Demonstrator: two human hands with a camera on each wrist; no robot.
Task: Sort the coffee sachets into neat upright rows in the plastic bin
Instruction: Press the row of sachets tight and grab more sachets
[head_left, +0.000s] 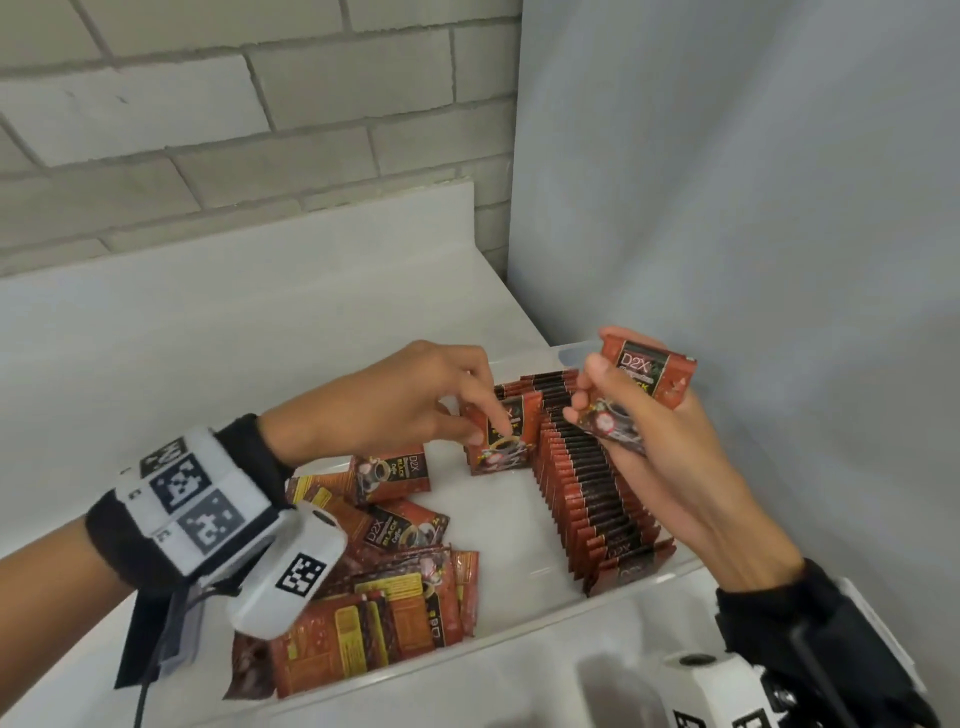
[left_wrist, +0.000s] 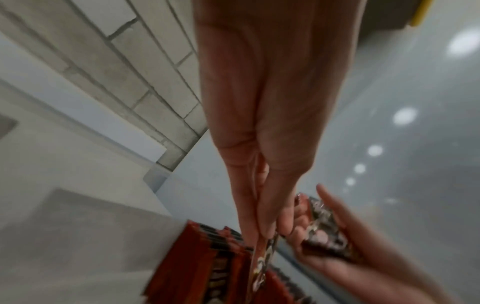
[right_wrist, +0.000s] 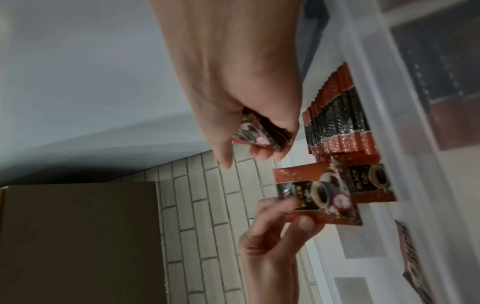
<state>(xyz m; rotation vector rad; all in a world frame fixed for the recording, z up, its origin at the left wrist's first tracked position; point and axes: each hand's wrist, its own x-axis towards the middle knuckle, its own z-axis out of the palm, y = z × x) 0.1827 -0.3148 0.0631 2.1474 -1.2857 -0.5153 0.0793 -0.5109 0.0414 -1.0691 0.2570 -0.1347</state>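
Head view. Clear plastic bin (head_left: 524, 652) sits on a white bench (head_left: 156, 332), tight in a corner: brick wall (head_left: 208, 130) at 11 o'clock, plain grey panel (head_left: 753, 182) at 1 o'clock.

Right side of the bin, toward 3 o'clock: long upright row of sachets (head_left: 597, 488), red-and-black, packed face to face, running from the near wall to the far wall.

Left hand (head_left: 410, 400): fingers clamped on a single sachet (head_left: 501, 441), pinching its top edge; it stands upright at the far end of the bin, just left of the row, with a few more upright behind it.

Right hand (head_left: 660, 447): raised over the row at 2 o'clock, fingers curled round a small held stack of sachets (head_left: 636, 395), "D2X" face showing.

Near-left corner, around 7 o'clock: loose pile of sachets (head_left: 395, 587), lying flat and overlapping, some face up, some back up.

Wrist-worn camera with black-and-white markers (head_left: 192, 499) on the left forearm, partly covering the pile.
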